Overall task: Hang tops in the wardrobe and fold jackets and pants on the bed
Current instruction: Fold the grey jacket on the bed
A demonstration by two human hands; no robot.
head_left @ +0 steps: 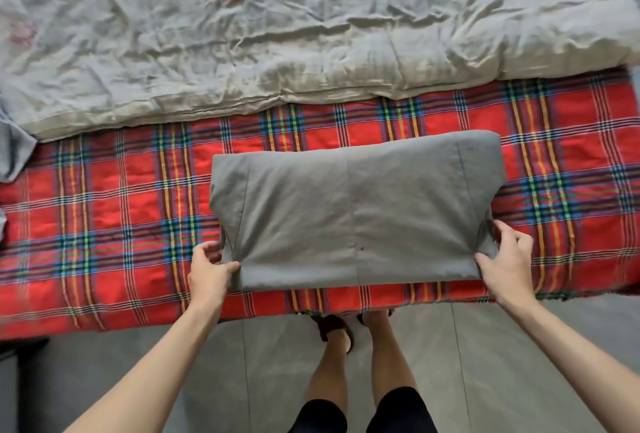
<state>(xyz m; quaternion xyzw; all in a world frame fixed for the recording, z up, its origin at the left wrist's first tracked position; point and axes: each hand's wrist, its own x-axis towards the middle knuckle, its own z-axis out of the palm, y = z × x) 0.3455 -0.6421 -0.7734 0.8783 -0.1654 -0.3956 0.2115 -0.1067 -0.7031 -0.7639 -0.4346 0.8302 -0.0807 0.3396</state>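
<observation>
Squarely in the middle of the frame, a grey garment (pixel 356 211) lies folded into a wide, flat block on the bed, resting on a red plaid sheet (pixel 104 224). Whether it is a jacket or a pair of pants cannot be told from its folded shape; a seam runs down its middle and another slants in near each side. Its far edge sits toward the upper right, and its near edge lies close to the edge of the bed. The left hand (pixel 211 270) pinches the lower left corner of the garment, thumb on top of the cloth and fingers curled at its side edge. The right hand (pixel 505 259) grasps the lower right corner the same way, thumb lying on the top layer and fingers spread against the bunched side edge. Both bare forearms reach in from the bottom corners of the frame. Across the upper part of the frame a pale, wrinkled quilt (pixel 242 34) with faded flower prints covers the rest of the bed, its near edge lying over the plaid sheet, apart from the garment. At the far left edge a bit of grey cloth (pixel 17 152) lies partly on the sheet. Along the bottom is a grey tiled floor (pixel 173 380), where the person's bare legs stand close to the bed in black shorts (pixel 398 412) and dark sandals (pixel 332 327).
</observation>
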